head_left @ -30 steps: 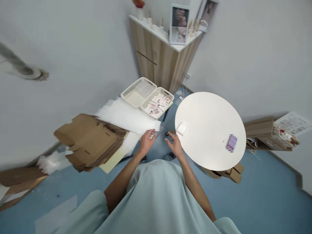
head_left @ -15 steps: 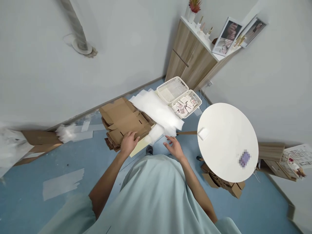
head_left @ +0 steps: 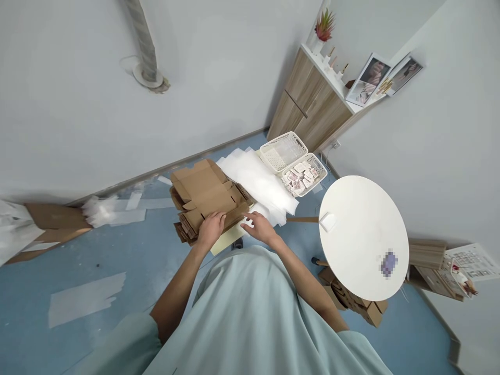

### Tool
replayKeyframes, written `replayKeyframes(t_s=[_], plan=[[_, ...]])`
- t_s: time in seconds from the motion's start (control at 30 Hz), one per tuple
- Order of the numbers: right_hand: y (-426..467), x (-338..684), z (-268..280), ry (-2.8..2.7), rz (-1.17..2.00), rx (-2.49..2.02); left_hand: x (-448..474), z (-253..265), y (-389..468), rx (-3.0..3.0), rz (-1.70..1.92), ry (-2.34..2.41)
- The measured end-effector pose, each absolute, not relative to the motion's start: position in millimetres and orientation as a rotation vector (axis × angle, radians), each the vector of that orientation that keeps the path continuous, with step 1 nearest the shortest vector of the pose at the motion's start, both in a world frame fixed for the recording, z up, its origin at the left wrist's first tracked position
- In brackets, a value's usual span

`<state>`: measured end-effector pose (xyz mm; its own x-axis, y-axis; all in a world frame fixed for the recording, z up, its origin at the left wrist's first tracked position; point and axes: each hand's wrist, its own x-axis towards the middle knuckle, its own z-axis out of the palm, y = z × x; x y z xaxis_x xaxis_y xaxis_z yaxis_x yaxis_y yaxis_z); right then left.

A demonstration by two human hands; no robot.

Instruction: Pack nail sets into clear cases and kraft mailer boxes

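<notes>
A stack of flattened brown cardboard boxes (head_left: 205, 185) lies in front of me, its top sheet showing cut slots and folded flaps. At the near edge of that top sheet, my left hand (head_left: 211, 228) is closed on the cardboard, fingers over it and the thumb to the right. My right hand (head_left: 261, 228) is open and holds nothing. Its index finger points at the near right corner of the cardboard; whether it touches I cannot tell. White foam sheets (head_left: 253, 174) lie just beyond, beside the stack.
Two white baskets (head_left: 273, 165) stand past the foam, the nearer holding small printed cards (head_left: 300, 177). A round white table (head_left: 361, 229) is at my right, with cardboard boxes (head_left: 361, 302) below it. A wooden cabinet (head_left: 308, 104) stands against the wall. Another open carton (head_left: 58, 216) sits left.
My right hand has moved left, from over the foam to the cardboard's near right corner. My left hand stays at the near edge. The view has shifted slightly.
</notes>
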<state>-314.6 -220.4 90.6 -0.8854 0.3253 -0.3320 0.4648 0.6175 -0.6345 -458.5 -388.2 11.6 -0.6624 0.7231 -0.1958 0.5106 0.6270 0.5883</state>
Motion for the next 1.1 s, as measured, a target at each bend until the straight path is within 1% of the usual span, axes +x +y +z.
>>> replayKeyframes(t_s=[0.1, 0.27, 0.43, 0.6, 0.8, 0.97, 1.0, 1.1], plan=[[-227, -333, 81, 2.64, -0.915, 0.573, -461, 14, -382, 0.963, 0.596, 2.494], [-236, -352, 70, 2.483, -0.635, 0.593, -460, 19, -372, 0.984, 0.501, 2.527], [-245, -355, 69, 2.393, -0.565, 0.609, -454, 26, -370, 1.043, 0.431, 2.495], [-252, -362, 67, 2.311, -0.552, 0.623, -449, 48, -376, 1.138, 0.558, 2.544], [-250, -359, 79, 2.33, -0.667, 0.625, -466, 113, -379, 1.276, 0.89, 2.744], [-225, -319, 108, 2.483, -0.855, 0.657, -470, 170, -357, 1.456, 1.199, 2.796], [-215, -307, 117, 2.529, -0.908, 0.689, -466, 179, -349, 1.531, 1.257, 2.766], [-175, -265, 156, 2.745, -1.248, 0.955, -445, 198, -317, 1.815, 1.338, 2.574]])
